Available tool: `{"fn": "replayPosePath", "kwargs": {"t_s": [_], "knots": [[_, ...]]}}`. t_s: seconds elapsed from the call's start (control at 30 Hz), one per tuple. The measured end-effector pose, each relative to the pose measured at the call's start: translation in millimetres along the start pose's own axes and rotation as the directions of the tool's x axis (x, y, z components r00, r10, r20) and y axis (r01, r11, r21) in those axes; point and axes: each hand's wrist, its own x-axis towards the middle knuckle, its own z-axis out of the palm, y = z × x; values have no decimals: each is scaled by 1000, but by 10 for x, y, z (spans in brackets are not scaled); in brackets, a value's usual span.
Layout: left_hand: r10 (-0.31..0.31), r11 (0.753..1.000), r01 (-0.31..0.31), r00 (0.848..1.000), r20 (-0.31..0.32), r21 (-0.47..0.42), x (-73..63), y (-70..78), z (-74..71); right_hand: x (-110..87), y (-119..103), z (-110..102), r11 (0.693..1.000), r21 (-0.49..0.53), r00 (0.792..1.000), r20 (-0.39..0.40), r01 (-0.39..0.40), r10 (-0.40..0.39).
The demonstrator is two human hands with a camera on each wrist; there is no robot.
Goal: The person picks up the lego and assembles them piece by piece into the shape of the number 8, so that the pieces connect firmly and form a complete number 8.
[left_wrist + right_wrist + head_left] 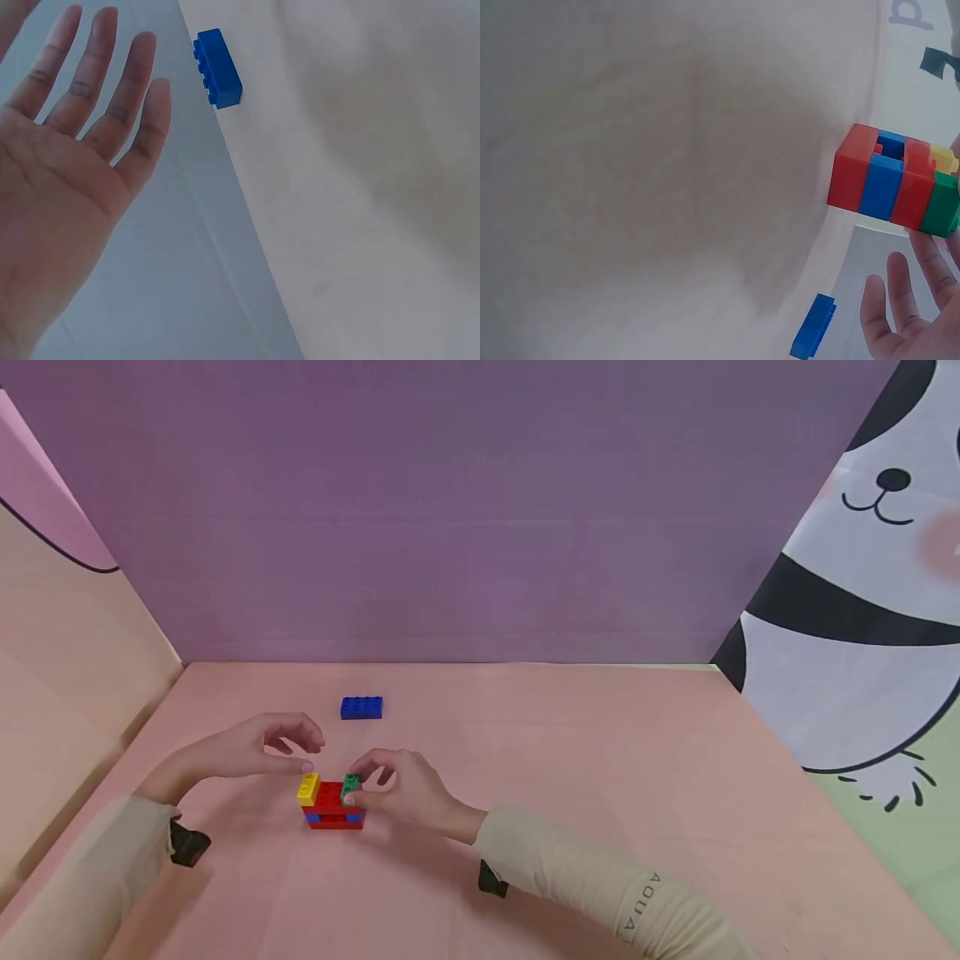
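Note:
A small brick stack stands on the table, red brick (336, 826) at the bottom, blue bricks (881, 187) at both ends above it with a gap between, then another red brick (327, 795). On top, a yellow brick (308, 789) sits at the left end. My right hand (408, 789) pinches a green brick (350, 787) at the right end, between thumb and fingers. My left hand (251, 750) hovers by the yellow brick, thumb tip close to it; whether they touch I cannot tell. Its fingers are loosely extended in the left wrist view (67, 172).
A loose blue brick (362, 707) lies behind the stack on the pink table (585, 760). A purple wall (450, 527) rises at the table's back edge, with a beige side panel (67, 677) on the left and a panda-printed panel (862, 693) on the right.

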Motion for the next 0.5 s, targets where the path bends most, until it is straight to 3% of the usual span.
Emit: {"fn": "replayPosePath", "kwargs": {"t_s": [0.27,0.5], "knots": [[-33,999,33,997,-76,0,171,-125,-31,3,-7,-11,1000,3,1000,1,4,-4],[-65,995,75,986,-155,60,285,-266,13,8,-1,-2,1000,16,1000,0,-4,4]]}}
